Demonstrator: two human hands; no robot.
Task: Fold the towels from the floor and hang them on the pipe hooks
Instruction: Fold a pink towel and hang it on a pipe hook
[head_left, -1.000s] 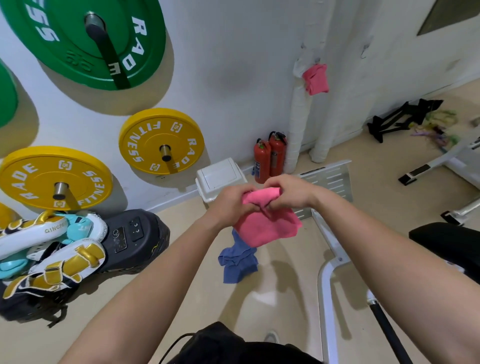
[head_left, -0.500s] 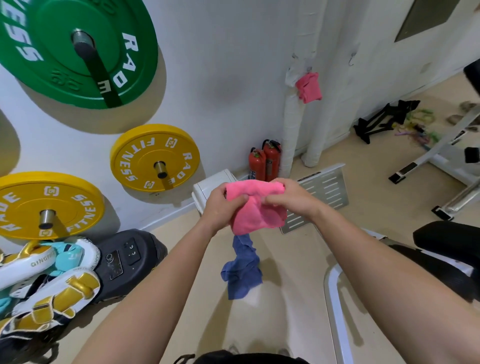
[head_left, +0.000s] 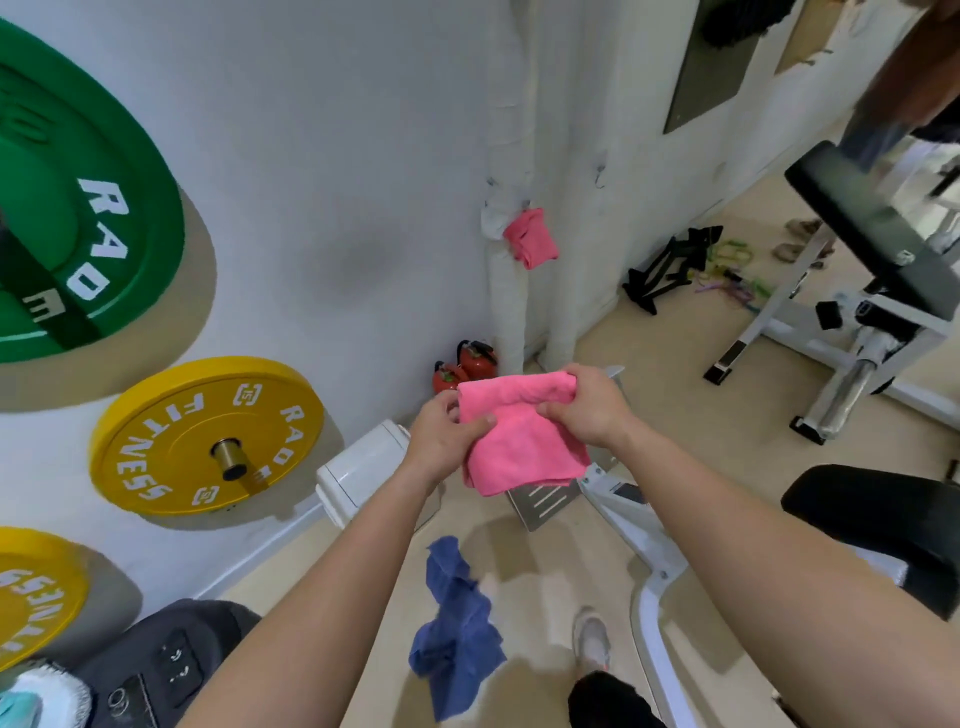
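A folded pink towel (head_left: 522, 441) hangs between my hands at chest height. My left hand (head_left: 447, 434) pinches its upper left corner. My right hand (head_left: 589, 408) grips the rolled top edge on the right. A crumpled blue towel (head_left: 457, 629) lies on the floor below, beside my shoe (head_left: 592, 636). Another pink towel (head_left: 530, 243) hangs from a hook on the white wrapped pipe (head_left: 511, 156) in the corner. A bare hook (head_left: 601, 174) shows on the second pipe to the right.
Green (head_left: 78, 208) and yellow (head_left: 208, 436) weight plates hang on the left wall. Two red fire extinguishers (head_left: 465, 364) and a white bin (head_left: 363, 470) stand by the wall. A white gym machine frame (head_left: 649, 561) and a bench (head_left: 857, 291) fill the right side.
The view has tilted up and moved toward the pipes. Both hands have lifted the pink towel and spread its top edge wider; the blue towel now lies lower in view.
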